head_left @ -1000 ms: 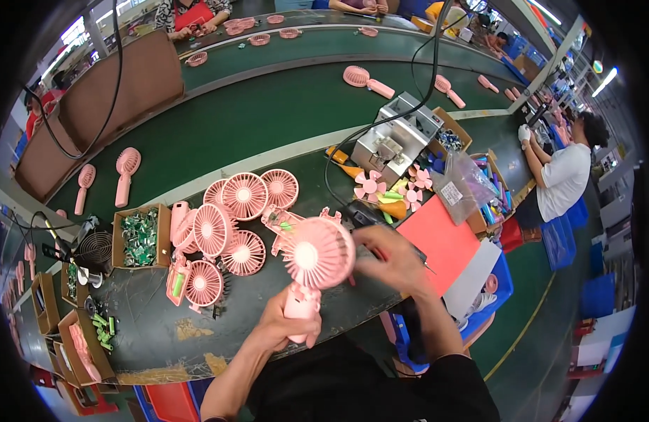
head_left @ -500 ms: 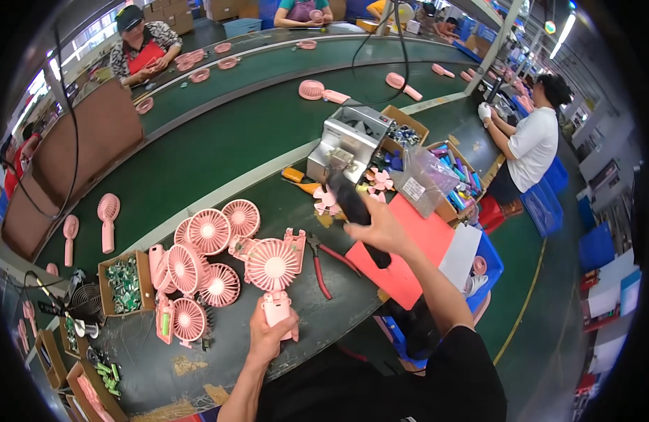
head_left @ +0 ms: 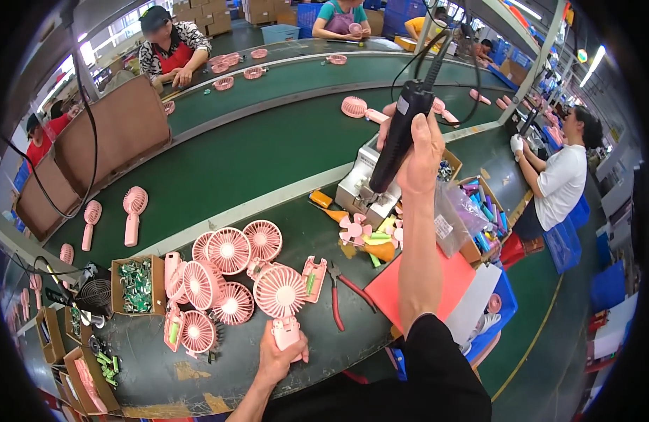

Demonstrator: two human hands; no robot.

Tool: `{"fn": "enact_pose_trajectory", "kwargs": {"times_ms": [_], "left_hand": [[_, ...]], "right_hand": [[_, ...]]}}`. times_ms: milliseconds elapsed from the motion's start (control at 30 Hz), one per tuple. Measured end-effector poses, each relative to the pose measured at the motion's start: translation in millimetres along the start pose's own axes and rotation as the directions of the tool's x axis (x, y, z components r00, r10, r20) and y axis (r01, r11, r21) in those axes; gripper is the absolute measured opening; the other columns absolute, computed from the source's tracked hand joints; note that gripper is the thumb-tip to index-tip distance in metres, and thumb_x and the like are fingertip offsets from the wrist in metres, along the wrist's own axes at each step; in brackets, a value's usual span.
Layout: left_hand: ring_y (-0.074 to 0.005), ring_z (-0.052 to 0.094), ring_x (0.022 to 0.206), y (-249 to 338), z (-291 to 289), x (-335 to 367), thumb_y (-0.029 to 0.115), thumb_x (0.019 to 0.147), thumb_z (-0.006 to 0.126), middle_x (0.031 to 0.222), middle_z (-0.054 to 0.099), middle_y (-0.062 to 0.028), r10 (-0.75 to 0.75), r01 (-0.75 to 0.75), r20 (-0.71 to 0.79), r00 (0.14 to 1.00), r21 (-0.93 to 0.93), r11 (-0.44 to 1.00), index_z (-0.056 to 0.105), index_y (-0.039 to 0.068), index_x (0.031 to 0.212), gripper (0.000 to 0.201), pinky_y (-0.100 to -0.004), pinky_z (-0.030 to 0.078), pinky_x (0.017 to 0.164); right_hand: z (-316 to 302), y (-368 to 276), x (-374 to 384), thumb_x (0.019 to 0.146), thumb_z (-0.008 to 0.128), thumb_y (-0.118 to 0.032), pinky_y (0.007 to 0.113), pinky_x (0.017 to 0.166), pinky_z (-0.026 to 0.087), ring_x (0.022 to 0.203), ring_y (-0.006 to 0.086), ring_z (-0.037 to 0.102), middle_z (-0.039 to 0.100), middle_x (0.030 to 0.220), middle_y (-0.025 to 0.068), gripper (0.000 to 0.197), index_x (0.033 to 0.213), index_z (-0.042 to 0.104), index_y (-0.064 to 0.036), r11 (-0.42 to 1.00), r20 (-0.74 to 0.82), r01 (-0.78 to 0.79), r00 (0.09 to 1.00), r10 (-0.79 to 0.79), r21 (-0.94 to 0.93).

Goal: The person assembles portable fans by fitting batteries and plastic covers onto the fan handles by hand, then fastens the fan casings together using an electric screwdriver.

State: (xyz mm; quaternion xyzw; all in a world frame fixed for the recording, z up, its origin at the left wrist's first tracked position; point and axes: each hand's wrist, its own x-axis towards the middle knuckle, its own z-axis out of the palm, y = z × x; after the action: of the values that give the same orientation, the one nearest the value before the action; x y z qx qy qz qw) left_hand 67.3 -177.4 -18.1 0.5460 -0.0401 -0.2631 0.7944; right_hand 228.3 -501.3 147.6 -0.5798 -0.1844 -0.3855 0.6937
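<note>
My left hand is closed around the handle of a pink handheld fan, whose round grille points away from me over the table. Raised above the bench's far side, my right hand grips a black electric screwdriver with its cord running upward. Several pink fan heads lie heaped left of the held fan. An open pink handle shell with a green part inside lies just right of it. Next to that shell rest red-handled pliers.
A metal machine stands behind loose pink fan blades and orange-handled tools. A box of green circuit boards sits left. Right are a red sheet and a box of coloured cells. A green conveyor passes beyond; a co-worker stands right.
My right hand has lifted the screwdriver from low over the bench to well above it. My left hand still holds the fan. The whole view has shifted slightly.
</note>
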Motion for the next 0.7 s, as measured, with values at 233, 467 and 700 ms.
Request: {"fn": "enact_pose_trajectory", "kwargs": {"times_ms": [233, 467, 700], "left_hand": [[-0.0202, 0.059, 0.060, 13.8, 24.3, 16.2, -0.008, 0.083, 0.061, 0.082, 0.056, -0.0132, -0.009, 0.008, -0.009, 1.000, -0.083, 0.997, 0.039, 0.001, 0.113, 0.039, -0.0324, 0.051, 0.052], [-0.0177, 0.057, 0.057, 59.6, 66.3, 99.4, -0.004, 0.083, 0.061, 0.082, 0.056, -0.0116, -0.034, 0.042, 0.060, 0.998, -0.142, 0.989, 0.042, 0.000, 0.114, 0.037, -0.0301, 0.049, 0.049], [-0.0174, 0.058, 0.058, 52.8, 69.7, 146.9, -0.004, 0.081, 0.063, 0.083, 0.057, -0.0102, -0.043, 0.056, 0.055, 0.998, -0.261, 0.964, 0.043, 0.002, 0.115, 0.040, -0.0303, 0.048, 0.048]], "right_hand": [[12.8, 16.1, -1.6, 0.089, 0.067, -0.019, 0.027, 0.054, 0.048, 0.060, 0.0139, 0.058, 0.063, 0.085, 0.0113, 0.044, 0.121, 0.050, 0.0066, 0.986, -0.144, 0.056, 0.986, -0.079, -0.159], [8.3, 24.8, -0.5, 0.087, 0.069, -0.010, 0.026, 0.051, 0.047, 0.055, 0.0122, 0.057, 0.060, 0.072, 0.0076, 0.030, 0.110, 0.057, 0.0052, 0.945, -0.176, -0.143, 0.980, 0.093, -0.293], [7.4, 27.7, 1.3, 0.095, 0.058, -0.021, 0.030, 0.047, 0.049, 0.054, 0.0160, 0.056, 0.060, 0.076, 0.0122, 0.035, 0.116, 0.053, 0.0063, 0.971, -0.157, -0.238, 0.961, 0.230, -0.034]]}}
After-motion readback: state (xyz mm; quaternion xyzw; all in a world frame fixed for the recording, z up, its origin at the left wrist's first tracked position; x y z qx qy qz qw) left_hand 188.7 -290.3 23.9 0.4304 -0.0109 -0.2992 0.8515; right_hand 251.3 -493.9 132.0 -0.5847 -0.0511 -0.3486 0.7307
